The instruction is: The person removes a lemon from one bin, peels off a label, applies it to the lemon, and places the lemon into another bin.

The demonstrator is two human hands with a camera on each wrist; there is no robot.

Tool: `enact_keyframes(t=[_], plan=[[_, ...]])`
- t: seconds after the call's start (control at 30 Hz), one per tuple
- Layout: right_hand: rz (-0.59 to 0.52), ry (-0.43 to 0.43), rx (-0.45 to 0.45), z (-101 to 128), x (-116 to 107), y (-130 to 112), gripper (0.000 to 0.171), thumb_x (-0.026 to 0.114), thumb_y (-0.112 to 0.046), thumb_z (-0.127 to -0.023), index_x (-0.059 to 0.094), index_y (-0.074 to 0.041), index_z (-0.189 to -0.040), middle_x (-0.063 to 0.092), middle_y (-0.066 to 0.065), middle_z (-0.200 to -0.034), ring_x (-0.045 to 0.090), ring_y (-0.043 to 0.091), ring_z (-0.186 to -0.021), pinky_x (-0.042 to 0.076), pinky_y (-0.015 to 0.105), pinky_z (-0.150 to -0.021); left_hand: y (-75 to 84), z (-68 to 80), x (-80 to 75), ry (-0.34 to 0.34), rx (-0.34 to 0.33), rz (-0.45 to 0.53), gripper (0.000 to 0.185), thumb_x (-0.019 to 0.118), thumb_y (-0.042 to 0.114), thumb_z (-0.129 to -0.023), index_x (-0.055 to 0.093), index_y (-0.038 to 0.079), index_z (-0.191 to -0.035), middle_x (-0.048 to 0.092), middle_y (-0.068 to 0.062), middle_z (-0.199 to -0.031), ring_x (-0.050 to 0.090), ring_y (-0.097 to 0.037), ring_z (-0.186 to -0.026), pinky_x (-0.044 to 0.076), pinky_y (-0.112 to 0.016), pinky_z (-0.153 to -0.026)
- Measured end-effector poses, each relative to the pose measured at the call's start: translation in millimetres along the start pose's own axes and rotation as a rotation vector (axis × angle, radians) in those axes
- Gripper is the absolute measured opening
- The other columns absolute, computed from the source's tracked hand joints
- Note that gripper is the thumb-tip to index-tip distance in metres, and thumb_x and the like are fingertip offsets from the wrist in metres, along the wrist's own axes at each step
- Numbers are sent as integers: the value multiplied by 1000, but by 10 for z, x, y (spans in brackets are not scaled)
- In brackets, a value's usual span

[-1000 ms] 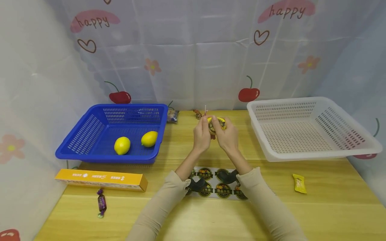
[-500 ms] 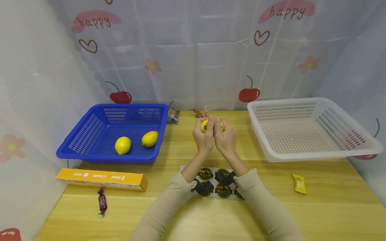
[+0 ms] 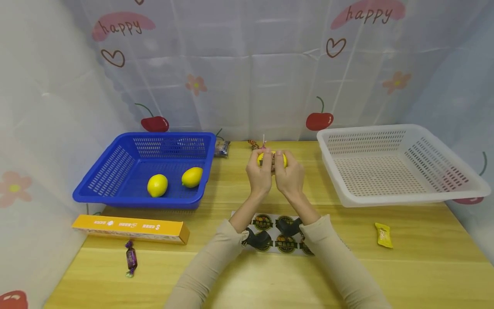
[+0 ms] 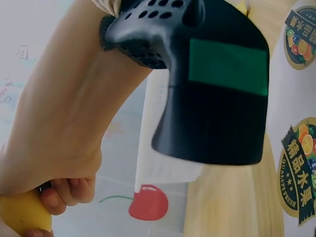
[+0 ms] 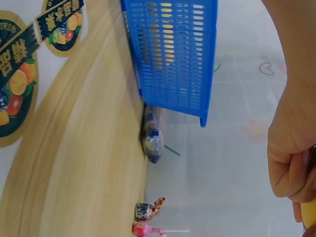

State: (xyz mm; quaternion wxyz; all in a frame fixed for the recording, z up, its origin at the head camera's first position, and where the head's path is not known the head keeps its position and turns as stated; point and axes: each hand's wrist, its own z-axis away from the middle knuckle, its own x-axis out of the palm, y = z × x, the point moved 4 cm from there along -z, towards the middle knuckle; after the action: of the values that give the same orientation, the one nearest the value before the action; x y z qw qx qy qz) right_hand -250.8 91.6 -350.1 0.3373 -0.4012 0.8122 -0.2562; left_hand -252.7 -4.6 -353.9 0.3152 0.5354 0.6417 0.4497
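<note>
Mid-table, near the far edge, your left hand (image 3: pixel 259 174) and right hand (image 3: pixel 289 176) both grip the lemon (image 3: pixel 272 159). Sticker, peeled up a second ago, now sits pressed flat on it, so labelling looks done.

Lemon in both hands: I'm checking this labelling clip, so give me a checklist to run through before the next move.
1. Lemon gripped by left hand and right hand: ok.
2. Sticker flat on the lemon: cannot tell, fingers cover it.
3. White basket free to take fruit: ok.
4. Sticker sheet on the table with stickers left: ok.
5. Two lemons waiting in the blue basket: ok.
</note>
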Motion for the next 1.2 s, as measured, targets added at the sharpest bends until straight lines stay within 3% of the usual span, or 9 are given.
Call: enact_keyframes(t=[0.13, 0.27, 0.4, 0.57, 0.7, 0.83, 1.0, 1.2], plan=[[-2, -46, 4, -38, 1, 1, 52, 33, -35, -93, 61, 8, -86, 50, 11, -51, 37, 12, -38, 32, 27, -33, -8, -16, 13, -43, -13, 27, 31, 39, 18, -97, 56, -7, -106, 43, 2, -54, 42, -8, -39, 47, -21, -42], [13, -65, 16, -54, -8, 9, 55, 29, -34, -93, 61, 10, -89, 46, 9, -48, 32, 12, -37, 28, 25, -32, 21, -34, 16, -58, 36, -52, 32, 34, 17, -98, 56, -6, -102, 37, 6, -51, 34, -4, -38, 37, -17, -38], [16, -13, -1, -46, -39, 2, 51, 28, -29, -94, 61, 9, -88, 46, 11, -48, 30, 12, -38, 24, 26, -34, 65, -49, 16, -50, 118, -146, 37, 29, 15, -98, 59, -6, -100, 33, 5, -47, 24, 0, -36, 24, -19, -34], [25, 3, -54, -39, -59, 7, 44, 28, -24, -95, 56, 5, -79, 47, 12, -52, 35, 15, -42, 26, 27, -37, 68, -64, 1, -36, 116, -146, 41, 25, 10, -96, 62, -7, -98, 34, 4, -45, 21, 0, -34, 22, -20, -31], [17, -121, -13, -47, -57, 27, 47, 24, -28, -100, 56, 3, -84, 51, 13, -60, 44, 22, -49, 34, 30, -43, 34, -66, -29, -15, 110, -186, 43, 25, 11, -97, 63, -7, -99, 36, 4, -47, 22, -2, -35, 23, -19, -32], [-22, -268, 106, -38, -33, 19, 65, 17, -49, -101, 56, 3, -97, 55, 14, -70, 52, 25, -57, 41, 32, -50, 27, -59, -52, -1, 161, -254, 44, 23, 12, -98, 64, -6, -100, 33, 3, -46, 19, -2, -35, 20, -19, -33], [-55, -263, 192, -17, -9, 6, 73, 32, -68, -90, 55, 1, -99, 54, 10, -68, 48, 19, -51, 40, 29, -43, 60, -41, -65, -10, 263, -296, 44, 23, 11, -99, 64, -7, -97, 40, -3, -46, 23, 1, -36, 23, -18, -33], [-92, -185, 215, -1, -12, 10, 55, 47, -57, -89, 54, -2, -86, 51, 7, -63, 46, 17, -49, 38, 26, -42, 93, -10, -78, -9, 324, -312, 43, 25, 9, -99, 64, -9, -95, 40, -4, -47, 20, 2, -37, 21, -17, -33]])
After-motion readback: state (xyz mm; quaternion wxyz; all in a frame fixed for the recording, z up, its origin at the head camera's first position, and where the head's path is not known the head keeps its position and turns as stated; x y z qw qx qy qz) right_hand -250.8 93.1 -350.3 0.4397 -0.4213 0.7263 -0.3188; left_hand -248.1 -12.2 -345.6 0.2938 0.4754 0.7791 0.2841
